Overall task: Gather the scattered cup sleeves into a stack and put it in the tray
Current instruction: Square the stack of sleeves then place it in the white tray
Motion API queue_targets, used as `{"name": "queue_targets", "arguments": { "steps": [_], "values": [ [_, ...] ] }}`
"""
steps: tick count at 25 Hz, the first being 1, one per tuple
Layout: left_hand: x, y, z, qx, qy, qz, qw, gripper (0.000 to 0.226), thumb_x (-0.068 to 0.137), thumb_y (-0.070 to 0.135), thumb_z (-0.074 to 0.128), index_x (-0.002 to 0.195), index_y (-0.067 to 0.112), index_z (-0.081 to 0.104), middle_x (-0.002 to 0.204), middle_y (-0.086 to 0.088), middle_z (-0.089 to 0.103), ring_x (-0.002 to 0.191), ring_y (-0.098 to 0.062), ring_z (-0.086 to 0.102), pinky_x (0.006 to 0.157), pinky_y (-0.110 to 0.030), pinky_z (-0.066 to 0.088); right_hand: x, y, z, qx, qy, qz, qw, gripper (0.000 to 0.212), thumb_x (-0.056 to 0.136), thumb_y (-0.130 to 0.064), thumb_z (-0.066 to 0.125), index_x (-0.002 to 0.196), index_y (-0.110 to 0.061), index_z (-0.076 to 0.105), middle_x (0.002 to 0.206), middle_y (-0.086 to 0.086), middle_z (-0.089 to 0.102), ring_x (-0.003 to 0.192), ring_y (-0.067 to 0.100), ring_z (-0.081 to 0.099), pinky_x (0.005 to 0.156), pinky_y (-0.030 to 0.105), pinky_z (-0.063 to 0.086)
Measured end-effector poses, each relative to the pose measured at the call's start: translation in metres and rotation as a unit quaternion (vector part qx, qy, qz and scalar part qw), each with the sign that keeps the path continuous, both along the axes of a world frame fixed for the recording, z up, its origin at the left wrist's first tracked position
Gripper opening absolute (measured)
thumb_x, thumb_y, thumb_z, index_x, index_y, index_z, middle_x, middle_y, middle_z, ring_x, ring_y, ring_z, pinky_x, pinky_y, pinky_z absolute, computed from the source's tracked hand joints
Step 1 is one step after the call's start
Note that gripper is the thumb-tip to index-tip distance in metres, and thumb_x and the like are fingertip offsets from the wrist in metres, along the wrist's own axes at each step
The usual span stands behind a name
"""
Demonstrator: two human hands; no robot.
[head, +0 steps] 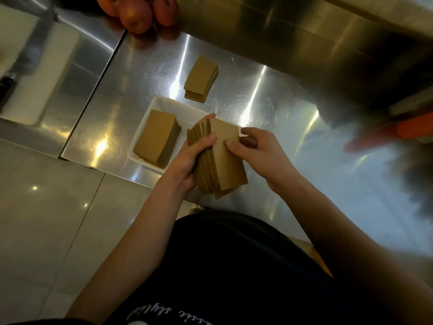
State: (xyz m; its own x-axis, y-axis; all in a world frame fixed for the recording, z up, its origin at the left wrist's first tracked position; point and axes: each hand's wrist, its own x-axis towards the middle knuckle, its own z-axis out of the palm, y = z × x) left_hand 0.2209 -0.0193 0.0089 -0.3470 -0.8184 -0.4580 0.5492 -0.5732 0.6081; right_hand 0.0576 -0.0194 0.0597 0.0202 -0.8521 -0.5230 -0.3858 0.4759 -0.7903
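Both hands grasp one bundle of brown cup sleeves [220, 160] above the near edge of the steel table [269, 95]. The left hand [187, 160] cups the bundle from its left side, thumb laid across the top face and the fingers wrapped under and behind. The right hand [255, 151] grips the right side, thumb pressed on the top sleeve and the fingers curled around the far right edge. The bundle is tilted and its sleeves are fanned: the left edges step out one past another, so it is not yet squared.

The white tray [164, 104] lies on the table just left of and beyond the held bundle; the bundle's far end overlaps the tray's right portion in the view. Inside the tray, in its left half, lies a thick stack of sleeves [155, 137], squared and lying flat. The held bundle does not touch that stack.

A second, thinner stack of sleeves [201, 78] lies flat on the bare table just beyond the tray's far right corner, apart from both hands.

At the far left edge of the table sit several round red-orange fruits [140, 10]. The right side of the view is blurred and its contents cannot be identified
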Motion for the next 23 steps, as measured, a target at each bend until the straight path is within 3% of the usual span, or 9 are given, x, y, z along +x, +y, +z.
{"name": "queue_targets", "arguments": {
  "steps": [2,4,8,14,18,21,23],
  "values": [
    [-0.003,-0.001,0.000,-0.003,-0.019,0.005,1.000,0.048,0.082,0.021,0.064,0.129,0.030,0.057,0.123,-0.012,0.062,0.104,-0.028,0.067,0.087,-0.048,0.057,0.000,0.006,0.000,0.030,-0.051,-0.002,0.998,0.041,0.091,-0.044,0.058,0.125,-0.020,0.058,0.114,-0.005,0.064,0.106,0.018,0.061,0.091,0.041,0.052],
    [-0.008,0.000,0.004,0.001,-0.061,0.011,0.998,0.048,0.081,0.023,0.068,0.128,0.025,0.057,0.122,-0.012,0.063,0.108,-0.029,0.065,0.088,-0.046,0.056,-0.001,0.009,-0.001,0.048,-0.102,-0.021,0.993,0.031,0.095,-0.042,0.052,0.123,-0.028,0.055,0.116,-0.005,0.061,0.106,0.017,0.059,0.093,0.046,0.051],
    [-0.022,0.009,0.013,0.008,-0.134,0.041,0.990,0.045,0.076,0.035,0.076,0.116,0.023,0.062,0.105,-0.002,0.075,0.099,-0.023,0.072,0.078,-0.037,0.059,-0.012,0.009,0.000,0.061,-0.151,-0.032,0.986,0.042,0.098,-0.040,0.049,0.138,-0.030,0.045,0.130,0.000,0.054,0.115,0.022,0.054,0.096,0.050,0.048],
    [-0.037,0.013,0.027,0.026,-0.242,0.089,0.966,0.044,0.076,0.041,0.080,0.112,0.027,0.061,0.092,0.008,0.077,0.087,-0.011,0.074,0.066,-0.026,0.059,-0.027,0.013,-0.004,0.078,-0.197,-0.019,0.977,0.041,0.098,-0.036,0.047,0.139,-0.033,0.043,0.130,-0.001,0.052,0.115,0.021,0.052,0.095,0.050,0.049],
    [-0.044,0.018,0.029,0.044,-0.300,0.146,0.942,0.045,0.071,0.044,0.084,0.108,0.028,0.065,0.098,0.007,0.073,0.076,-0.004,0.072,0.056,-0.019,0.055,-0.033,0.011,-0.004,0.072,-0.189,-0.006,0.979,0.045,0.097,-0.039,0.048,0.142,-0.036,0.037,0.131,-0.004,0.050,0.112,0.019,0.052,0.096,0.049,0.048],
    [-0.044,0.014,0.031,0.042,-0.322,0.160,0.932,0.057,0.066,0.050,0.085,0.114,0.027,0.063,0.105,0.006,0.069,0.084,-0.009,0.071,0.055,-0.017,0.054,-0.030,0.007,-0.003,0.074,-0.212,-0.019,0.974,0.040,0.099,-0.039,0.045,0.138,-0.040,0.038,0.131,-0.005,0.049,0.113,0.020,0.051,0.096,0.048,0.049],
    [-0.042,0.005,0.033,0.052,-0.321,0.160,0.932,0.065,0.062,0.053,0.084,0.118,0.026,0.062,0.109,0.004,0.068,0.094,-0.014,0.068,0.058,-0.022,0.056,-0.025,0.002,-0.002,0.080,-0.251,-0.039,0.964,0.028,0.100,-0.034,0.043,0.125,-0.048,0.047,0.124,-0.008,0.052,0.110,0.019,0.053,0.087,0.044,0.053]
  ]
}}
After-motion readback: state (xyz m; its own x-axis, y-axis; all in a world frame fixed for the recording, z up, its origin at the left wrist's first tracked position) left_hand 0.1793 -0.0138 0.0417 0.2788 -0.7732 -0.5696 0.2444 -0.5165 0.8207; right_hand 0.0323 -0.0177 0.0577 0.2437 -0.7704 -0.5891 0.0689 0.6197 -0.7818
